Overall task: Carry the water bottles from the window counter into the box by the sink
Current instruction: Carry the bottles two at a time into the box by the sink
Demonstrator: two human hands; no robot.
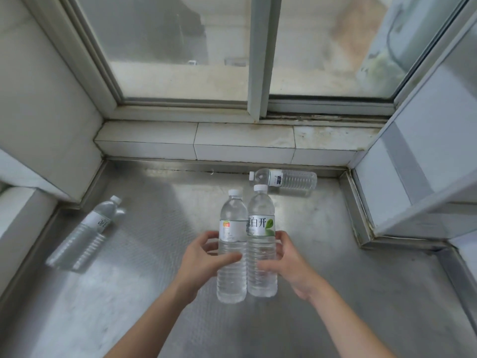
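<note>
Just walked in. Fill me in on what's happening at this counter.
A person stands at a steel counter under a window, both hands around two upright bottles pressed side by side. The left hand curls round the left bottle, the right hand round the leaf-label bottle. Two more lie on their sides: one at far left, one at the back near the sill. No box or sink is in view.

Steel counter (154,293) below a sliding window (180,47).

The left lying bottle (85,233) is motion-blurred, its label seemingly unreadable; both forearms run off the bottom edge.
</note>
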